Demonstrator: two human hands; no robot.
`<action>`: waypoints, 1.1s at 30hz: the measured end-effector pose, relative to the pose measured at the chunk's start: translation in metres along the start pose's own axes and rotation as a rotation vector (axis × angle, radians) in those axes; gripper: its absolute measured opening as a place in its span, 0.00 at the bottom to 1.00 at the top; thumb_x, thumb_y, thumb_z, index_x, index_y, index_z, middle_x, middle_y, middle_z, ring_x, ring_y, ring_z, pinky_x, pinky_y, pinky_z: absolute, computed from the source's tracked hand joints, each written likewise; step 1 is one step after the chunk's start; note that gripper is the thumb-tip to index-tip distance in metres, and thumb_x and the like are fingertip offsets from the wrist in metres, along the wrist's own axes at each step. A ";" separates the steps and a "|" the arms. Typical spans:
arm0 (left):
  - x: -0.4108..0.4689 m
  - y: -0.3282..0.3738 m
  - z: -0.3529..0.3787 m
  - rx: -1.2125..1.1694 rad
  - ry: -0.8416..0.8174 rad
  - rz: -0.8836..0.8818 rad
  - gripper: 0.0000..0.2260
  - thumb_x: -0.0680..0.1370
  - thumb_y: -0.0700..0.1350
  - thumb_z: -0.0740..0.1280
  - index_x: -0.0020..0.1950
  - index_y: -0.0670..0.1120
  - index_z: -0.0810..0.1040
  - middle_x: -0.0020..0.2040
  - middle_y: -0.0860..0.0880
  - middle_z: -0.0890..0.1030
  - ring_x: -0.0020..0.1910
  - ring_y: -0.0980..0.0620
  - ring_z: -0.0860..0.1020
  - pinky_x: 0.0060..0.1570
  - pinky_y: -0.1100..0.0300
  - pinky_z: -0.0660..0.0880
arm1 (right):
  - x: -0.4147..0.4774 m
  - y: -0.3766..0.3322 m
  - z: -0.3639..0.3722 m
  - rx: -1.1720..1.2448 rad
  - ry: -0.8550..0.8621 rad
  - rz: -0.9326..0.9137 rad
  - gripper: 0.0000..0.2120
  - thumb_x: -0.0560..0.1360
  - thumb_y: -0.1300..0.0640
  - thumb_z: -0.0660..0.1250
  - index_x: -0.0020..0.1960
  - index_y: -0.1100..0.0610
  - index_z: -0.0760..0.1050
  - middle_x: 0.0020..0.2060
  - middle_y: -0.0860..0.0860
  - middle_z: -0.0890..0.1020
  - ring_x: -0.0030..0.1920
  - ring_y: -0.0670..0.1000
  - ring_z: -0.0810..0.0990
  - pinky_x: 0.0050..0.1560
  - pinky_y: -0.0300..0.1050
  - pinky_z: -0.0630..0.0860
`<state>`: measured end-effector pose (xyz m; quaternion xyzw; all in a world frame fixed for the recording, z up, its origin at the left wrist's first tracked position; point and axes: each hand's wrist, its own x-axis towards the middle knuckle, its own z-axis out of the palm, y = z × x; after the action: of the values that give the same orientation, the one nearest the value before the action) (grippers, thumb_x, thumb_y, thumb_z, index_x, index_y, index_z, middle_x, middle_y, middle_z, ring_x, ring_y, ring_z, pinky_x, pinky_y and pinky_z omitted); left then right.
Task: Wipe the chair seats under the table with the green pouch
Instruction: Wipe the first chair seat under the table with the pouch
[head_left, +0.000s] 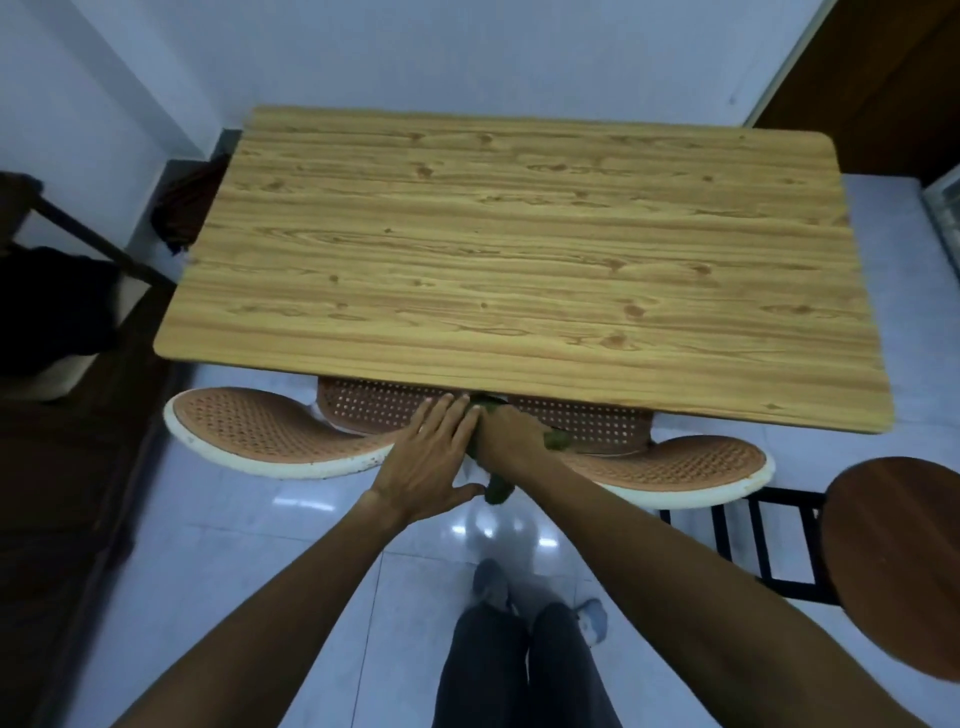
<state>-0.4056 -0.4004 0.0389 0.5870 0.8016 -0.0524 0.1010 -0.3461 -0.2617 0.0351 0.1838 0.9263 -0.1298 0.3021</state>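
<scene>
Two brown perforated chairs with white rims are pushed under the wooden table (493, 249). The left chair (260, 436) and the right chair (685, 467) meet near the table's front edge. My right hand (506, 441) is shut on the green pouch (557, 441), pressing it where the two seats meet; green ends stick out beside and below the hand. My left hand (434, 457) lies flat with fingers spread on the left chair's inner edge, touching the right hand.
A round dark wooden stool (893, 566) with a black metal frame stands at the right. Dark furniture (62, 312) fills the left side. Glossy pale floor tiles (249, 561) lie below, with my legs and shoes at the bottom centre.
</scene>
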 end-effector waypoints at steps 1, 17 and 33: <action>-0.001 -0.004 0.002 0.005 0.003 -0.002 0.45 0.73 0.70 0.61 0.78 0.39 0.62 0.77 0.38 0.67 0.77 0.39 0.65 0.75 0.40 0.62 | 0.012 -0.005 -0.003 -0.007 -0.041 0.000 0.18 0.76 0.54 0.67 0.63 0.59 0.72 0.60 0.58 0.79 0.59 0.60 0.78 0.61 0.63 0.75; 0.017 0.059 -0.001 -0.131 0.018 0.194 0.44 0.73 0.71 0.61 0.76 0.39 0.64 0.75 0.39 0.70 0.74 0.39 0.68 0.75 0.41 0.64 | -0.146 0.161 0.071 -0.141 0.361 -0.071 0.34 0.78 0.37 0.53 0.79 0.50 0.51 0.74 0.57 0.66 0.75 0.62 0.63 0.74 0.68 0.55; 0.039 0.110 0.010 -0.227 0.054 0.013 0.37 0.80 0.68 0.52 0.77 0.40 0.62 0.75 0.42 0.67 0.76 0.40 0.63 0.78 0.46 0.53 | -0.145 0.214 0.112 0.178 0.644 0.230 0.25 0.81 0.36 0.49 0.74 0.43 0.64 0.78 0.53 0.61 0.79 0.59 0.54 0.75 0.71 0.45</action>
<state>-0.3110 -0.3327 0.0242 0.5781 0.8010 0.0550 0.1455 -0.0900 -0.1473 0.0075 0.3441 0.9324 -0.1105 -0.0103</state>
